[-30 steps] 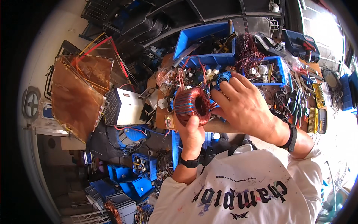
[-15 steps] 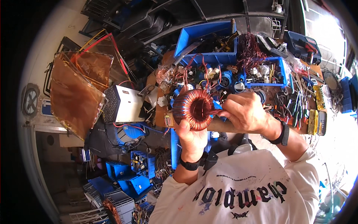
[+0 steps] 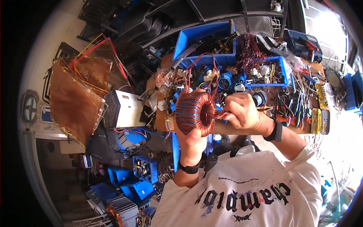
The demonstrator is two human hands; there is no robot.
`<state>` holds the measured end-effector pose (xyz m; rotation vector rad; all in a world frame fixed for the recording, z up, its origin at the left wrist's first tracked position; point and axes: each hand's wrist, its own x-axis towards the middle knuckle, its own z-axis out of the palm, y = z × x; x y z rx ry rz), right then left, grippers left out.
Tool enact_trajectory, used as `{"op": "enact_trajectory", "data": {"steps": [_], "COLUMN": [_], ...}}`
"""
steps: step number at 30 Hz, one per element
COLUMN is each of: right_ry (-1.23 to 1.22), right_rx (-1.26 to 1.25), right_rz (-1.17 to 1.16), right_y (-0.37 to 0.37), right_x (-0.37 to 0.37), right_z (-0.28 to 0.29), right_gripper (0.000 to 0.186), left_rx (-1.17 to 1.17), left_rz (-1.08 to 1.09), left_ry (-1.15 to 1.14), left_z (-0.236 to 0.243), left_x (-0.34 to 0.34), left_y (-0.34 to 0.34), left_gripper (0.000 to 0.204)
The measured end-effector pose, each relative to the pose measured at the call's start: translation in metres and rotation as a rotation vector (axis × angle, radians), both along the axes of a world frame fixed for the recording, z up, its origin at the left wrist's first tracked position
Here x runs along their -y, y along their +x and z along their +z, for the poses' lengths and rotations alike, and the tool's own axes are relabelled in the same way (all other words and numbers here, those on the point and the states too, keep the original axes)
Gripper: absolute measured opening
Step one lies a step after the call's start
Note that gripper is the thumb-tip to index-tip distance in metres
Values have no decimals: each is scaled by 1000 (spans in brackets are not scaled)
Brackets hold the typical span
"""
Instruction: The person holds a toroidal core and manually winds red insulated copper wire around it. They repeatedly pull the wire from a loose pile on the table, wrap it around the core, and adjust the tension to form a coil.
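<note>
A thick ring-shaped coil (image 3: 191, 113), wound with copper wire and showing blue streaks on its outer side, is held up above the bench's near edge. My left hand (image 3: 192, 142) grips it from below and behind, thumb on its near side; the other fingers are mostly hidden by the coil. My right hand (image 3: 242, 109) is closed in a pinch on copper wire strands (image 3: 222, 115) at the coil's right side. Long loops of red wire (image 3: 204, 56) rise from the coil's far side.
Small parts crowd the bench around a big blue bin (image 3: 206, 39) and a shallower blue tray (image 3: 266, 73). A dark red wire tangle (image 3: 250, 47) lies between them. Pliers and screwdrivers (image 3: 297, 108) lie at right. A white metal case (image 3: 130, 109) stands left, with blue bins (image 3: 138, 189) below.
The coil has turned in my left hand, so more of its outer side shows and its hole looks narrower. My right hand has shifted slightly left, still pinching the strands.
</note>
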<state>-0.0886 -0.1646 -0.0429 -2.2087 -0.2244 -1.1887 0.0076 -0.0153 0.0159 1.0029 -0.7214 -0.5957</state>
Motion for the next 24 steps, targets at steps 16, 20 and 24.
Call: {"op": "enact_trajectory", "data": {"steps": [16,20,24], "right_ry": [1089,1232,1249], "right_rx": [-213,-209,-136], "right_rz": [253,315,199], "right_y": [-19,4,32], "right_x": [-34,-49,-64], "right_z": [34,32,17], "right_gripper": [31,62,62], "left_rx": [979,1167,1292], "left_rz": [324,316,265], "left_ry": [8,100,-94], "left_z": [-6,-24,-34], "left_x": [9,5,6], "left_y": [42,59,77], "left_gripper": [118,112,101]}}
